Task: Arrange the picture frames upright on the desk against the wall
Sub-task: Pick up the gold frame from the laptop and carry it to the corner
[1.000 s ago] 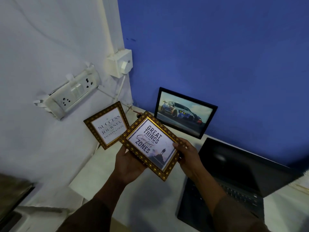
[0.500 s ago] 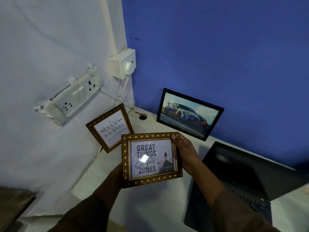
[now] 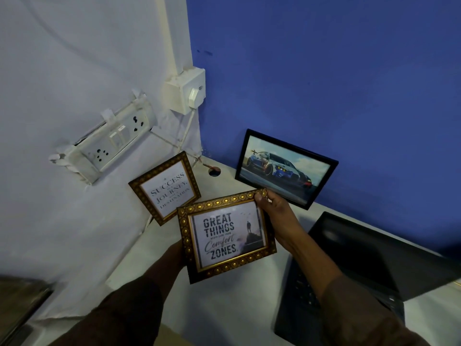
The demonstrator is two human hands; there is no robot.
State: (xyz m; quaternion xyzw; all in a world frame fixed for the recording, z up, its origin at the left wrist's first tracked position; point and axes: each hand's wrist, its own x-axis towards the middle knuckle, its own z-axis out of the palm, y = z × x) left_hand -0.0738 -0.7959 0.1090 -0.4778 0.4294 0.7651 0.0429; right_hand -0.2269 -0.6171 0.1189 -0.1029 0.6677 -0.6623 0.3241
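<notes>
- The "Great Things" frame (image 3: 226,236), gold-studded with a dark border, is held face-up above the white desk (image 3: 237,308), in front of the "Success" frame (image 3: 165,187).
- Its right edge is clamped by the right hand (image 3: 275,213), thumb over the top corner; the left hand (image 3: 174,253) is closed on the left edge from behind.
- The "Success" frame is leaned upright against the white wall (image 3: 62,71); right of it, the car picture (image 3: 285,168) is propped on the blue wall (image 3: 336,71).
- Since a second ago, the held frame has been rotated from diagonal to nearly level.
</notes>
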